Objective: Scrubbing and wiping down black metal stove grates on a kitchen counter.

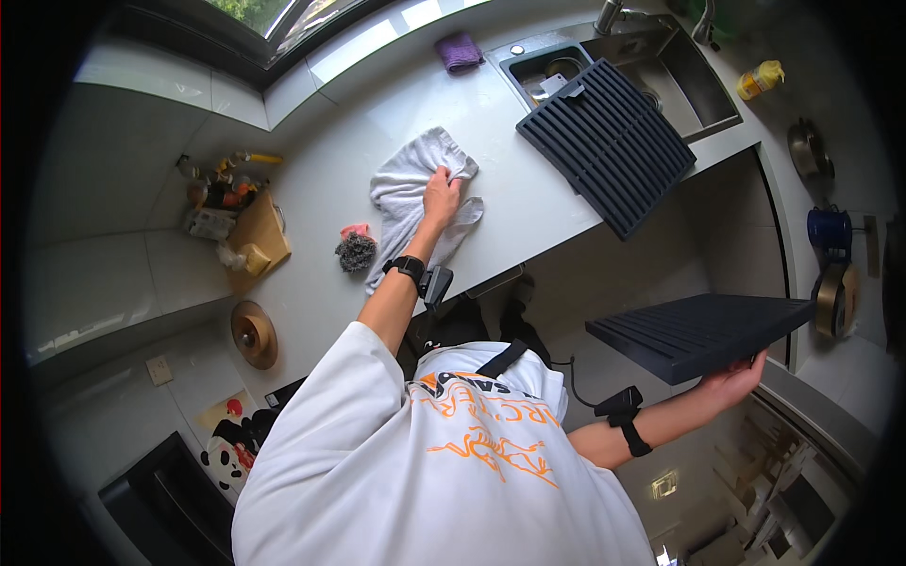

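My left hand [442, 194] grips a light grey towel [403, 180] that lies bunched on the white countertop [509, 219]. Out to the right, my right hand [736, 385] supports a dark slatted panel [697, 329] from below and along its edge, above the floor. A second dark slatted panel [609, 148] rests across the sink's near-left corner and juts past the counter's front edge. Beside the towel sit a grey scouring pad [355, 252] and a pink cloth or sponge [356, 230] partly behind it.
A steel sink [708, 85] with a tap [609, 15] is at the back right, near a yellow bottle [760, 79]. A folded purple cloth [459, 52] lies by the window. Bottles [223, 187], a wooden board [262, 233] and a round lid [255, 335] stand left.
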`<action>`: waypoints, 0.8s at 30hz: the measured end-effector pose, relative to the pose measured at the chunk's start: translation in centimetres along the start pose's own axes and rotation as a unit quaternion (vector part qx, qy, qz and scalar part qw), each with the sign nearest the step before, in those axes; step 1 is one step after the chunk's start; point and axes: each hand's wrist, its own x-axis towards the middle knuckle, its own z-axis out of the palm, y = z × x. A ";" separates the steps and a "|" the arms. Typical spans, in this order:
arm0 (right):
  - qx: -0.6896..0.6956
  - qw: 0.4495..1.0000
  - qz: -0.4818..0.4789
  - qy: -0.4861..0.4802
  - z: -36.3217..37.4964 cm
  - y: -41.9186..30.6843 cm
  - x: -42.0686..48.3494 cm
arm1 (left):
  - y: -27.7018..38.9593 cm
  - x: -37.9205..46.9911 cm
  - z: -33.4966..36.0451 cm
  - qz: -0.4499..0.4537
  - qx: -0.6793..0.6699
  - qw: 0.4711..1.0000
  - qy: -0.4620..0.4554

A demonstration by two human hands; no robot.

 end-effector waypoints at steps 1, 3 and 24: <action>0.002 1.000 -0.001 0.003 0.7 -0.1 -0.8 | 0.8 0.2 -0.1 0.003 0.000 1.000 -0.002; -0.008 0.999 0.009 0.029 1.8 -0.3 -2.4 | 2.1 0.4 -1.2 0.004 -0.185 0.981 -0.054; 0.010 0.998 -0.052 0.035 3.5 1.4 -3.9 | -4.5 7.6 -13.5 -0.115 0.180 0.975 -0.056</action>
